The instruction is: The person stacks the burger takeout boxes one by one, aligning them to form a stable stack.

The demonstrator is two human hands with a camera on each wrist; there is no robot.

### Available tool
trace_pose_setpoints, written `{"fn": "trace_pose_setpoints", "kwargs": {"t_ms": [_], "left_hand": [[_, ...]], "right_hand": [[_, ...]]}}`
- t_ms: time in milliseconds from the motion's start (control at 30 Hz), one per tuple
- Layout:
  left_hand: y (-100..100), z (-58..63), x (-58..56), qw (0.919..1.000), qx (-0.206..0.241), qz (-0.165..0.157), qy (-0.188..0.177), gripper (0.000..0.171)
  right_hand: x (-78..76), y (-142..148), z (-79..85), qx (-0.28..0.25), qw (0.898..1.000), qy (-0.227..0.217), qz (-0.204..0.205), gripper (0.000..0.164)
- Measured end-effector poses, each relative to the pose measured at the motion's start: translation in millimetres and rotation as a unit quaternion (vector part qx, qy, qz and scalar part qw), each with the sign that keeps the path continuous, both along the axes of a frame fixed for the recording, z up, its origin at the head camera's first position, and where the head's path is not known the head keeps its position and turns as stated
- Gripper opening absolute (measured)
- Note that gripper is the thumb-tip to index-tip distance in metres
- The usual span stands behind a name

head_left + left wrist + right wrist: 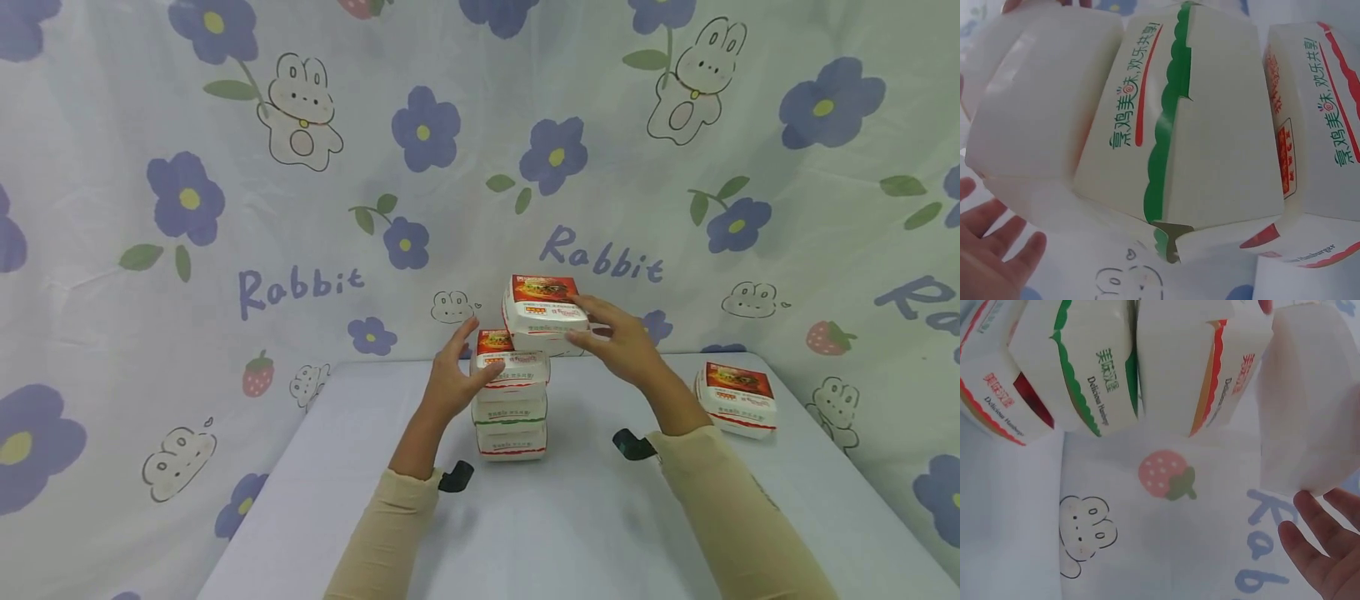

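Three white paper burger boxes stand stacked on the table: a red-edged bottom box (513, 443), a green-edged middle box (1222, 125) and a red-edged top box (517, 373). My right hand (618, 337) holds another burger box (546, 321) by its right end, fingers on the top edge and thumb at the front. That held box is over the stack, shifted to the right and slightly tilted. At the stack's left side is my left hand (456, 379), fingers spread around the top box. Whether they touch it, I cannot tell.
One more burger box (738, 400) with a red picture lid lies at the table's right edge. Behind the white table (570, 525) hangs a curtain (480, 200) printed with flowers and rabbits. Black wrist mounts (633, 444) stick out from both sleeves.
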State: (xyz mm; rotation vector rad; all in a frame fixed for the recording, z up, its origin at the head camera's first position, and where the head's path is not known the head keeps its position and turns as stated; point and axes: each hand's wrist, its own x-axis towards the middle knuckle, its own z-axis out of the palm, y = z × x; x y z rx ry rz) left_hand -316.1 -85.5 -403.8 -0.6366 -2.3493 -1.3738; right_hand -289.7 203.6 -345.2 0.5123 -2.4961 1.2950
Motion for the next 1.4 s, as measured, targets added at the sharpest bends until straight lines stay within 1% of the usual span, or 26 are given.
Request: {"fn": "trace_pose_setpoints", "kwargs": {"t_ms": [133, 267, 533, 700, 900, 1067, 1167, 1400], "left_hand": [[3.0, 5.4, 1.1, 0.9999, 0.003, -0.013, 0.009, 0.087], [6.0, 10.0, 1.9, 0.9997, 0.005, -0.021, 0.014, 0.089], [7.0, 10.5, 1.2, 0.9992, 0.005, -0.024, 0.031, 0.086], [5.4, 12.4, 3.0, 0.9994, 0.0, -0.019, 0.03, 0.085], [4.7, 15.0, 4.9, 0.9998, -0.001, -0.003, 0.022, 0.085], [3.3, 15.6, 4.1, 0.9998, 0.005, 0.003, 0.019, 0.083], [1.9, 15.4, 3.2, 0.9996, 0.008, 0.0, 0.026, 0.082], [-1.9, 13.9, 1.5, 0.9993, 0.006, -0.004, 0.038, 0.079]], "right_hand": [[-2.3, -5.9, 1.7, 0.004, 1.0, 0.007, 0.018, 0.07], [-3.0, -12.0, 3.0, 0.005, 1.0, 0.014, 0.022, 0.068], [-4.3, -22.1, 1.4, 0.008, 0.999, 0.011, 0.031, 0.067], [-6.3, -27.0, 0.8, -0.002, 0.999, 0.014, 0.037, 0.068], [-7.0, -32.6, -0.9, -0.01, 0.999, 0.015, 0.034, 0.074], [-5.7, -35.8, -2.7, -0.026, 0.999, -0.009, 0.027, 0.083], [-5.3, -37.5, -3.0, -0.035, 0.999, -0.016, 0.028, 0.087], [-5.4, -40.0, -4.2, -0.05, 0.998, -0.005, 0.035, 0.09]]}}
